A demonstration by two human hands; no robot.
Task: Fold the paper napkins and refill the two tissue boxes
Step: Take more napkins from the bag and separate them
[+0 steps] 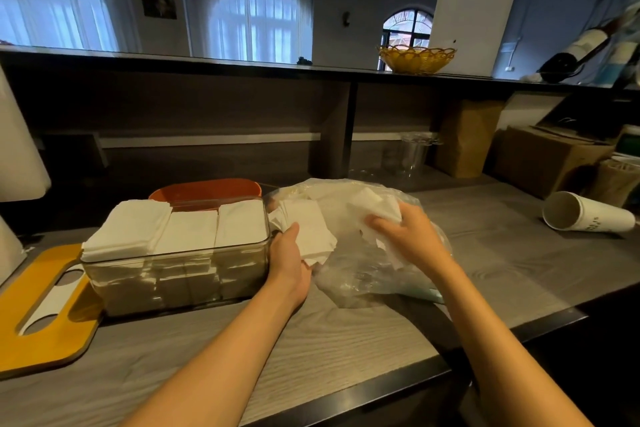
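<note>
Left hand (289, 255): gripping a loose napkin stack (308, 229), which is risking fanning apart.
Right hand (401, 236): pinching napkins inside the plastic bag (363, 253); the film may be snagging.
Clear tissue box (176, 270): sitting just left of the left hand, already brimming; overfilling could be spilling stacks.
Orange box (207, 191): waiting beyond.

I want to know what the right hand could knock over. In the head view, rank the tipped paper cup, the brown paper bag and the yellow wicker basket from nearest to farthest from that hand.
From the right hand, which grips napkins in the plastic bag:
1. Tipped paper cup, lying on the counter to its right.
2. Brown paper bag, standing at the counter's back, right of centre.
3. Yellow wicker basket, up on the high ledge behind.
</note>
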